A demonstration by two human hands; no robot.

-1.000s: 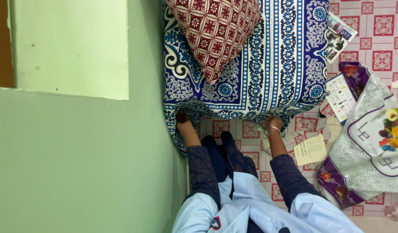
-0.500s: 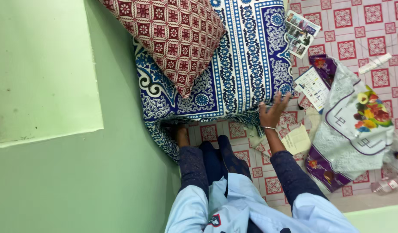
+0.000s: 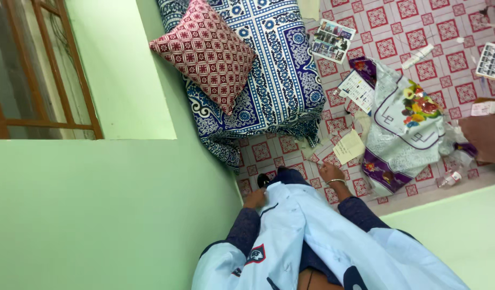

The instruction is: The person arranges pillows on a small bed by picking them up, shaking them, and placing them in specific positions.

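left hand (image 3: 255, 198) flat on our pale jacket (image 3: 290, 225), holding nothing | right hand (image 3: 331, 173) loosely spread, empty, nearer the paper slip (image 3: 349, 146) | slip on floor (image 3: 387, 48), just ahead-right of right hand

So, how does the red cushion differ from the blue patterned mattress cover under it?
The red cushion carries a small lattice of red and white diamonds; the blue mattress cover shows larger blue and white floral bands. The cushion is small, square and plump, while the cover is long and flat, and its edge hangs to the tiled floor. The cushion lies on the cover, beside the green wall. Both are printed fabric.
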